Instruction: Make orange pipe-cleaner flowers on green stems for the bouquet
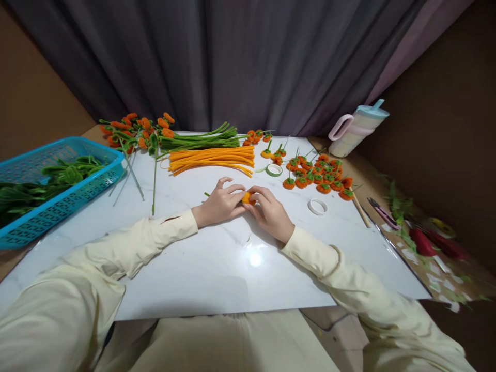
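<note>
Over the middle of the white table (217, 268), an orange pipe-cleaner flower (248, 198) is held between both my hands. My left hand (220, 204) closes on it from the left, and a short green stem end (206, 194) pokes out beyond that hand. From the right, the bent fingers of my right hand (271, 212) pinch the flower. Fingers hide most of it. Just beyond my hands lies a bundle of yellow-orange pipe cleaners (213, 157), with green pipe cleaners (205, 139) behind it.
Orange flower heads (318, 175) with green bases cluster at right, near a green tape roll (274, 170) and a white ring (318, 206). Stemmed flowers (143, 132) lie back left. A blue basket (112, 175) holds green leaves. A lidded jug (356, 129) and scissors (383, 213) are at right.
</note>
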A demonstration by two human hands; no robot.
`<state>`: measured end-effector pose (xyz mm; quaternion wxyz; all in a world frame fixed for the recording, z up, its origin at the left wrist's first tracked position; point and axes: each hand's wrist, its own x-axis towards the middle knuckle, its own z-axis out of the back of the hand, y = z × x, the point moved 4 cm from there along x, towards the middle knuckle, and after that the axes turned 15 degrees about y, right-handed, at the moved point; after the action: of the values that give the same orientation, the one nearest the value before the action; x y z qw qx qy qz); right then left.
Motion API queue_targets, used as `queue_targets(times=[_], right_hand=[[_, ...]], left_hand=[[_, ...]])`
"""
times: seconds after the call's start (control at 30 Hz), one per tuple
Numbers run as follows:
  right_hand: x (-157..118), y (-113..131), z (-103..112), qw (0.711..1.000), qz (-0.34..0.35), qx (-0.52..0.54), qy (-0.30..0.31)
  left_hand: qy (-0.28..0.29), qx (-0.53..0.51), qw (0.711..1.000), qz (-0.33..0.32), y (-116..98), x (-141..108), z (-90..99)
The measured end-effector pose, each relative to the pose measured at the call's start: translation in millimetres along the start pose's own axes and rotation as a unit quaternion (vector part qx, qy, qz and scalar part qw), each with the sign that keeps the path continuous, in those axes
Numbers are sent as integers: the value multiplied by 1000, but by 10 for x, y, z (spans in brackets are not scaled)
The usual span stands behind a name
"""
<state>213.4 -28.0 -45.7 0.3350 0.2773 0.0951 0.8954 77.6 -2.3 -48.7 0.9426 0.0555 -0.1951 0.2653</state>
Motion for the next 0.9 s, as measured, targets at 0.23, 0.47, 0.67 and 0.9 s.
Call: queue_targets(times=[0.23,0.47,0.67,0.9], right_hand=[[12,0,40,1000,11,26,0],[-17,34,149,998,55,10,15],[-29,6,137,997,68,-10,20],[-40,-31,85,996,81,-41,11]], left_hand=[[-16,-9,1000,-1,14,-4,16],[19,-79,997,16,51,-3,9],[31,-107,994,3,39,-10,17],[46,-109,993,-18,15,-1,32]])
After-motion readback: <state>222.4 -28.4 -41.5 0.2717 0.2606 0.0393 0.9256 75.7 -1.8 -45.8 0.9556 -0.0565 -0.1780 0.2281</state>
